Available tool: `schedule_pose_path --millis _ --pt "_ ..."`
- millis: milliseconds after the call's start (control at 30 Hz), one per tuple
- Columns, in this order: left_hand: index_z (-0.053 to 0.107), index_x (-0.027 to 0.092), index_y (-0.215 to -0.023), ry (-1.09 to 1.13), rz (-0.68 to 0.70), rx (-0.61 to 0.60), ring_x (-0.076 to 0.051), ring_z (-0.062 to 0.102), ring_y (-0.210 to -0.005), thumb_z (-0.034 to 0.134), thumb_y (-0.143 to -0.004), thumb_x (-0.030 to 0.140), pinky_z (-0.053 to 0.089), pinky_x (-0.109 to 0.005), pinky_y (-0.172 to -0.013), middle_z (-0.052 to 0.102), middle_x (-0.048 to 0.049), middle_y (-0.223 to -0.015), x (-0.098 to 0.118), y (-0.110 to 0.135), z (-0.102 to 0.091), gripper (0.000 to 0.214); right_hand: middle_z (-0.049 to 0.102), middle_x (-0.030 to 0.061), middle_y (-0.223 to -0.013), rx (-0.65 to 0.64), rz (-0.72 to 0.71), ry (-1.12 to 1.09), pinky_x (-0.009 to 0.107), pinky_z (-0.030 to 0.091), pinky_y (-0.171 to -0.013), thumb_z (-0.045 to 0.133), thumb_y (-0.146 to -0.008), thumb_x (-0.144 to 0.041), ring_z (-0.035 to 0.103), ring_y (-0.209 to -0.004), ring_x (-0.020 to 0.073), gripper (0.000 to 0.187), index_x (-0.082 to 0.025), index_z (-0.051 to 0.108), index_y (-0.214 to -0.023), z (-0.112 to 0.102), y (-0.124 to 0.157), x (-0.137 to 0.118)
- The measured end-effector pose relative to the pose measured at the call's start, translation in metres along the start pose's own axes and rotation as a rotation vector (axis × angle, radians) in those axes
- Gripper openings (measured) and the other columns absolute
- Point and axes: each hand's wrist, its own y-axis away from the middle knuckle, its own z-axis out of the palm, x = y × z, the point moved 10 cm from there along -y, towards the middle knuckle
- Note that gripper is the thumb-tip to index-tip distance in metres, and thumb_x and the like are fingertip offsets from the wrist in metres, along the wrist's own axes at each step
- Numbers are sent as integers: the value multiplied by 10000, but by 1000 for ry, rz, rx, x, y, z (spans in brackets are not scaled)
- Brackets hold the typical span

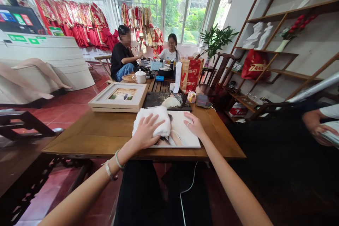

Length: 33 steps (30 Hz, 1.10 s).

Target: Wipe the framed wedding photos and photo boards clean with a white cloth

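Note:
A pale photo panel (182,137) with a printed picture lies flat near the front edge of the wooden table (106,130). Over its left part rests a folded white towel (145,114). With fingers spread, my left hand (148,130) lies on the towel and presses it against the panel. My right hand (194,126), a ring on one finger, rests on the panel's right side with its fingers stretched out. Behind the panel lies a dark photo panel (153,100) with a pale figure printed on it.
Stacked white picture frames (119,105) stand at the left. A small box (191,96), a red paper bag (189,74) and a lidded white cup (140,76) are farther back. Two people sit beyond; another person's hand (317,132) shows at right. A white cable (182,197) hangs below the table.

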Motion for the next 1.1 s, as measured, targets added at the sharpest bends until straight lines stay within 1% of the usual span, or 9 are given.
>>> schedule_pose_path --millis 267,333,400,533,633,767,867,967,1100 --pt "338 322 -1427 48 38 -33 -372 148 -1396 573 -691 247 158 -593 -1080 231 -60 -1534 34 56 -3 776 647 100 -1206 -14 -5 35 437 388 -1056 605 -704 -232 579 -1150 245 345 -194 700 -1033 1 0 -2" --pt "330 337 -1428 63 43 -53 -371 144 -1397 575 -684 248 154 -592 -1081 216 -49 -1540 39 64 -4 788 649 95 -1204 -12 -2 36 438 390 -1054 605 -701 -233 580 -1148 245 345 -199 701 -1031 1 0 -2" --pt "340 353 -1420 79 38 -71 -363 166 -1394 573 -690 257 171 -581 -1080 236 -41 -1534 39 65 -6 772 649 98 -1203 -14 -3 39 442 392 -1053 599 -701 -227 579 -1149 248 346 -195 704 -1029 1 0 -2" --pt "377 362 -1398 87 16 -58 -352 238 -1372 555 -735 289 235 -570 -1059 316 -42 -1501 29 45 -11 690 649 100 -1201 -15 -13 48 448 397 -1049 598 -701 -221 579 -1148 253 343 -193 706 -1026 1 1 -4" --pt "394 342 -1392 59 9 -22 -361 270 -1354 546 -777 327 258 -571 -1041 353 -60 -1480 16 16 -9 634 654 93 -1193 -10 -15 46 448 399 -1048 609 -704 -228 582 -1143 251 334 -202 704 -1023 0 1 -4" --pt "405 317 -1390 3 -27 12 -355 285 -1343 526 -821 372 263 -549 -1035 370 -82 -1465 -5 -25 1 585 650 109 -1197 -18 -7 51 446 400 -1047 609 -709 -225 584 -1142 254 333 -182 701 -1026 0 1 -4" --pt "411 306 -1387 -22 -37 43 -358 283 -1340 503 -843 386 260 -554 -1029 372 -90 -1459 -14 -46 4 558 649 122 -1195 -18 -3 57 446 398 -1048 605 -712 -222 585 -1139 256 336 -165 699 -1030 0 1 -5" --pt "424 294 -1381 -26 -20 72 -361 292 -1332 506 -844 394 260 -556 -1027 389 -101 -1443 -16 -54 3 553 649 120 -1196 -3 -10 55 450 395 -1049 608 -714 -232 585 -1138 253 330 -168 700 -1024 -2 1 -7" --pt "448 286 -1366 -14 3 77 -345 311 -1323 494 -848 384 261 -535 -1036 422 -99 -1415 -14 -50 2 529 650 111 -1198 6 -6 44 451 400 -1045 612 -710 -235 584 -1138 250 324 -182 704 -1017 -1 1 -5"
